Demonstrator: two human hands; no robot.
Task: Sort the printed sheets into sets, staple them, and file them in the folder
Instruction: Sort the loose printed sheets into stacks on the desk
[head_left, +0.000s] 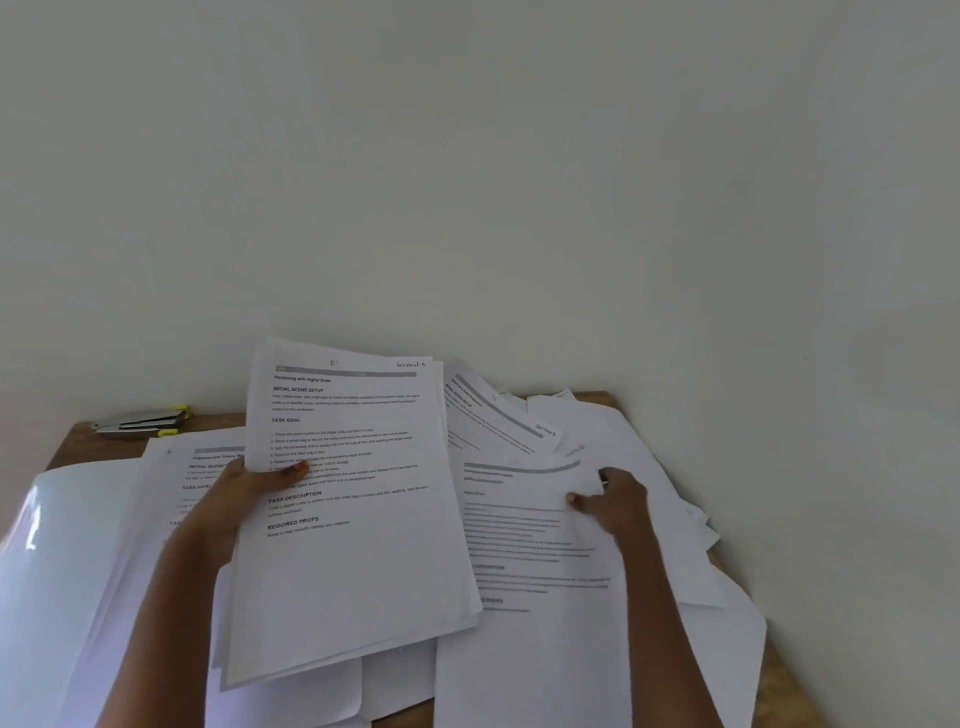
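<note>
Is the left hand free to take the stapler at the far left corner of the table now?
Probably not yet. The left hand holds a stack of sheets, so its grip is full. The stapler itself lies uncovered; setting the stack down first should free the hand.

Two hands, one stapler, one folder, many loose printed sheets.

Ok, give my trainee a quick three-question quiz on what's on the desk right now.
1. True or false: the left hand grips a stack of sheets.
2. Where is the stapler? A: far left corner of the table. B: on top of the stack. C: on the floor.
3. Fill in: the right hand pinches one loose ____.
Key: 1 true; 2 A; 3 sheet.
</note>
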